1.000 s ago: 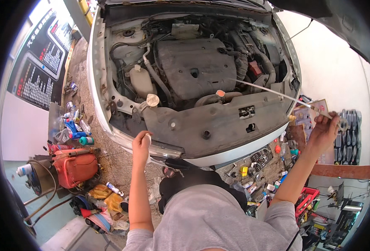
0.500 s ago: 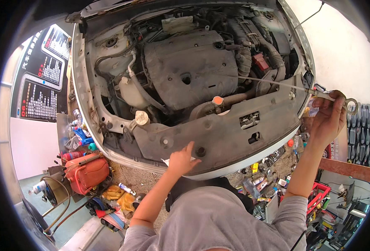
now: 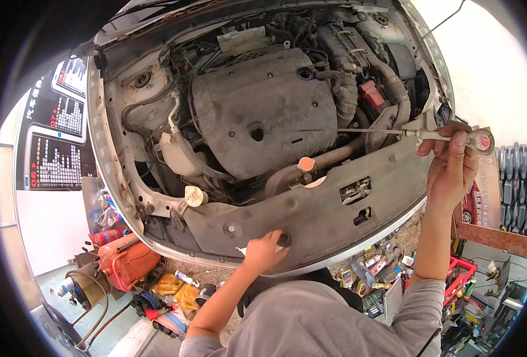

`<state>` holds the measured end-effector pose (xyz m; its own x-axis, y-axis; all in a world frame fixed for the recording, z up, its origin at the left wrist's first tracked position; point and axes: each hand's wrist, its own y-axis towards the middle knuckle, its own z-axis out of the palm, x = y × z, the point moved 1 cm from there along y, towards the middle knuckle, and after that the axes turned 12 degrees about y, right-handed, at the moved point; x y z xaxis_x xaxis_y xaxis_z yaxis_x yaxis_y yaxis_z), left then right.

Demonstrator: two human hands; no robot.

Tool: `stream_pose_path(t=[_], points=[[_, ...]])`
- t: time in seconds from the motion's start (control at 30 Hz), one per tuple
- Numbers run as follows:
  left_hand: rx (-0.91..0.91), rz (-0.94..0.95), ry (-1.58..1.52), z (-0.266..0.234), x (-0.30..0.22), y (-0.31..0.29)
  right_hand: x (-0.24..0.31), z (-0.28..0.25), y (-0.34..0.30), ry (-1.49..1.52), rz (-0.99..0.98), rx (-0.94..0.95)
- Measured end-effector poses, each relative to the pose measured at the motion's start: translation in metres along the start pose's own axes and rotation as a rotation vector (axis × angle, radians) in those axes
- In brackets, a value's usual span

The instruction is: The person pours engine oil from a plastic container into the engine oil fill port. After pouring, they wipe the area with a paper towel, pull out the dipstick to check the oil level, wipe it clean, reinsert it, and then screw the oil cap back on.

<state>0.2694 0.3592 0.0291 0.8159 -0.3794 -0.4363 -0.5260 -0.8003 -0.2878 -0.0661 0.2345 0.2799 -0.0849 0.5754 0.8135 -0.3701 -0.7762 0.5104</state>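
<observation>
My right hand (image 3: 455,156) is closed around the ring-ended handle of a long engine-oil dipstick (image 3: 412,132); its thin blade points left across the dusty black engine cover (image 3: 269,107). On the front panel (image 3: 323,220), the fingers of my left hand (image 3: 264,252) are closed at a black round cap (image 3: 285,240). A scrap of white paper or cloth (image 3: 242,250) sticks out beside that hand, mostly hidden by it. At the far right of the engine cover, the round oil filler hole (image 3: 305,73) has no cap on it.
An orange-topped cap (image 3: 306,163) and a pale reservoir cap (image 3: 195,196) rise behind the front panel. Left of the car stands an orange tank (image 3: 127,262). Bottles and tools litter the floor at right, near a red crate (image 3: 458,279).
My left hand has gone from pointing beside the black cap to closing its fingers at it. My right hand has turned the dipstick handle, whose reddish disc face now shows. The view has shifted.
</observation>
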Motion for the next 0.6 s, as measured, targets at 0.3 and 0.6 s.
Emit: stream_pose_path(t=[0.3, 0.6], points=[[-0.595, -0.333, -0.244, -0.054, 0.08, 0.046, -0.007, 0.029, 0.013, -0.209, 0.015, 0.202], [-0.637, -0.385, -0.264, -0.029, 0.117, 0.072, -0.01, 0.07, 0.02, -0.377, 0.034, 0.45]])
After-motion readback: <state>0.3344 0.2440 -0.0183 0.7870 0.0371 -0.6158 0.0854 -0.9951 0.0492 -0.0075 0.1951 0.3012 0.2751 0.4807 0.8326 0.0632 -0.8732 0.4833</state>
